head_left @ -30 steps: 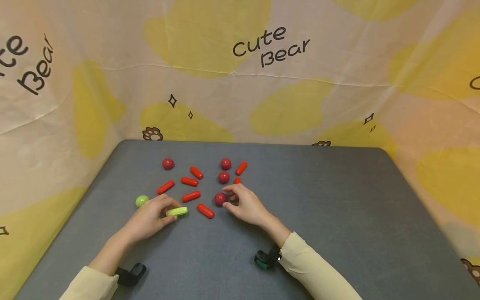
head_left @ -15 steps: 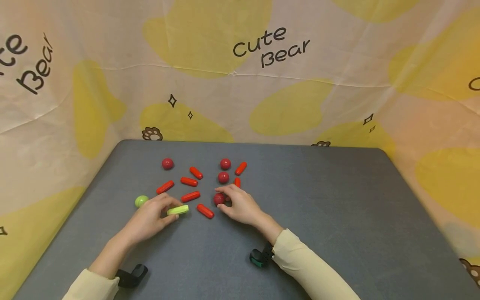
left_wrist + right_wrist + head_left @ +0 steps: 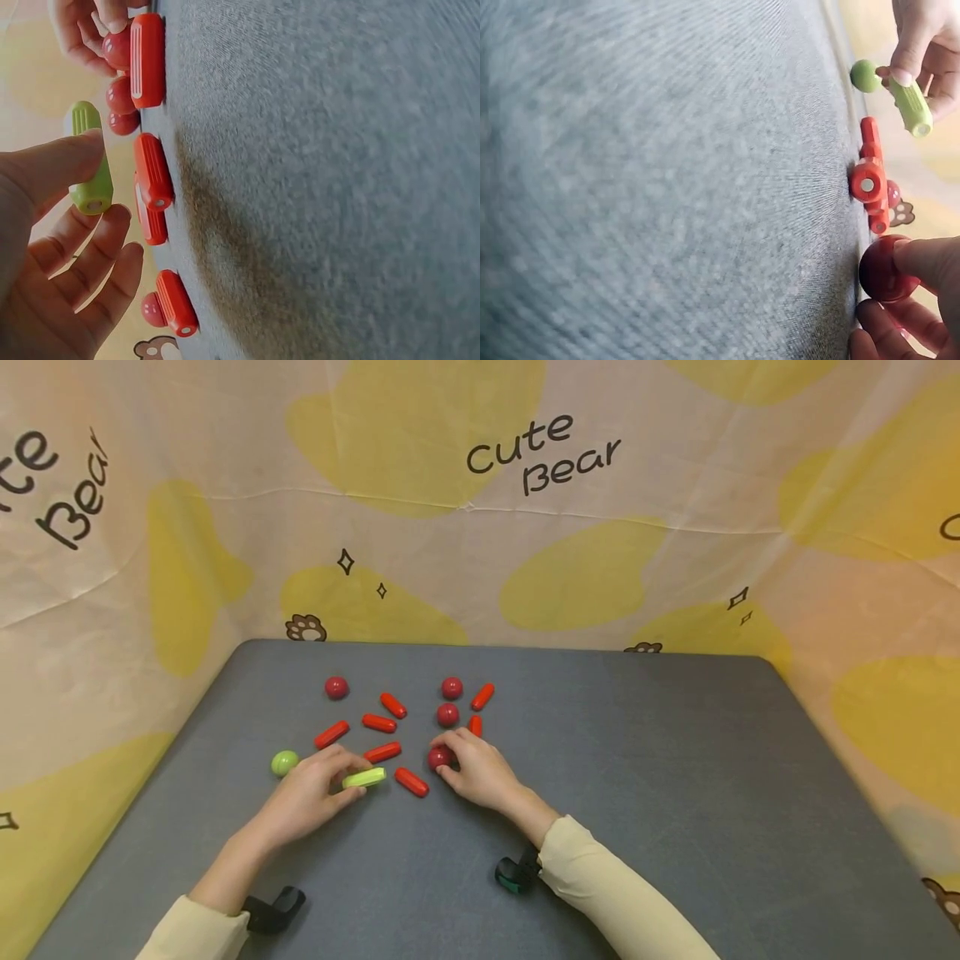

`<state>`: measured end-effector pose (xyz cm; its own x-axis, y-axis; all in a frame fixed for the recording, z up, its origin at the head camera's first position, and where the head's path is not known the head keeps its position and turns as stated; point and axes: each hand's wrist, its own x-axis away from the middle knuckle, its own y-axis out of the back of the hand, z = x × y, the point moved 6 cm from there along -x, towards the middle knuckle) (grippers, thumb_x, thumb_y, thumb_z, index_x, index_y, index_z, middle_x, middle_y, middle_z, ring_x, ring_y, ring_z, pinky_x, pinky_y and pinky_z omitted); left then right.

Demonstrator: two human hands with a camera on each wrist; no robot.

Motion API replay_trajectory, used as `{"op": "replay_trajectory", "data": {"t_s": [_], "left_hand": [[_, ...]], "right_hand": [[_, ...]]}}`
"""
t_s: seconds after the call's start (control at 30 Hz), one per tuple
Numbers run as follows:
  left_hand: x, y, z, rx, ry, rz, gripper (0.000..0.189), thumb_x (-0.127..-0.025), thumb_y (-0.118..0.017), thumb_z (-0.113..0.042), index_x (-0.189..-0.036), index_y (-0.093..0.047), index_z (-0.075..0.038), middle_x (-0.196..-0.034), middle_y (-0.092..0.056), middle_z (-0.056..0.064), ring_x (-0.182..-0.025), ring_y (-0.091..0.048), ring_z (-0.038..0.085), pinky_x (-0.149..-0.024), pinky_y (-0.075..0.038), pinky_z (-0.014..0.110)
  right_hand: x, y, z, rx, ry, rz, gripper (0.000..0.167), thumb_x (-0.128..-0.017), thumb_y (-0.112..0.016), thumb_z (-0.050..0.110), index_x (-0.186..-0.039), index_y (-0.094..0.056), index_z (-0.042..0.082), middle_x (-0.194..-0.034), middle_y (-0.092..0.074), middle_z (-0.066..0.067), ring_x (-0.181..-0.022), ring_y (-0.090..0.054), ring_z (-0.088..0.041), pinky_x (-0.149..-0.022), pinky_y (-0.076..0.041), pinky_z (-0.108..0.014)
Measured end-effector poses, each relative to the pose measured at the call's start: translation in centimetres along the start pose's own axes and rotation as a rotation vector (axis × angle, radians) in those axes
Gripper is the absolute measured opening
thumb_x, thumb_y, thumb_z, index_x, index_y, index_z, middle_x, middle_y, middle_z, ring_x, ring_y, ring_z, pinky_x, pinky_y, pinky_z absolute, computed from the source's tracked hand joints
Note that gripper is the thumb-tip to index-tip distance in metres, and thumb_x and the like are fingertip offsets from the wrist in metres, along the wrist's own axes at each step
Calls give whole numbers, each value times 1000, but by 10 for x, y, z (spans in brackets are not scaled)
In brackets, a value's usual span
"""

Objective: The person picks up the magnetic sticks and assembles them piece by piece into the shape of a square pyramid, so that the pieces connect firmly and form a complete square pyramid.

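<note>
rising at the back, a pale cloth backdrop with yellow patches (image 3: 405, 435) borders a dark grey tabletop (image 3: 637, 793). a person's left hand (image 3: 311, 793) pinches a light-green ridged rod (image 3: 365, 777) between thumb and fingers, lifted clear of the tabletop. the right hand (image 3: 480, 768) holds a glossy dark-red ball (image 3: 880, 270) between thumb and fingers; whether it is lifted cannot be told. on the tabletop lie seven bright-red ridged rods (image 3: 412, 782) and, smaller still, three more glossy red balls (image 3: 452, 687) and a light-green ball (image 3: 284, 763) beside the left hand.
</note>
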<state>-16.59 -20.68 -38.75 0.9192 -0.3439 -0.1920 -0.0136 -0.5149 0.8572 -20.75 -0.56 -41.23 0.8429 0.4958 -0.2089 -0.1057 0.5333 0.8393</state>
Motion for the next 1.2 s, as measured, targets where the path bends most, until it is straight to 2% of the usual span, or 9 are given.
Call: {"op": "replay_trajectory", "data": {"t_s": [0.4,0.63,0.9,1.2], "left_hand": [[-5,-8,-10,12,14,17,25,-74,-76,-12,-94,-65,-22,-77,-49,-9,-63,-44,11,-54,-35,21],[-17,-18,-30,23,-22,6,24,-75,-75,-15,-95,-66,-23,-83,-53,-11,-67,-47,8,-59,-40,22],[-31,-31,-49,-33,-60,8,20,-75,-74,-15,-92,-67,-24,-83,-52,-15,-68,-48,5,-59,-41,22],[-45,-44,-76,-31,-133,-7,19,-75,-73,-13,-92,-67,-19,-82,-53,-9,-65,-46,5,-58,-41,21]], "right_hand": [[14,13,-11,-132,18,-81,29,-81,-69,15,-108,-59,17,-93,-56,4,-76,-53,-9,-66,-44,-21],[24,30,-18,-171,-1,-115,30,-80,-70,13,-108,-59,15,-93,-58,5,-75,-55,-10,-65,-45,-22],[37,47,-29,-167,-26,-127,32,-81,-69,12,-111,-57,14,-98,-59,3,-76,-57,-12,-64,-47,-22],[53,62,-43,-158,-36,-109,38,-81,-69,12,-118,-59,12,-103,-58,1,-79,-57,-12,-68,-52,-26]]}}
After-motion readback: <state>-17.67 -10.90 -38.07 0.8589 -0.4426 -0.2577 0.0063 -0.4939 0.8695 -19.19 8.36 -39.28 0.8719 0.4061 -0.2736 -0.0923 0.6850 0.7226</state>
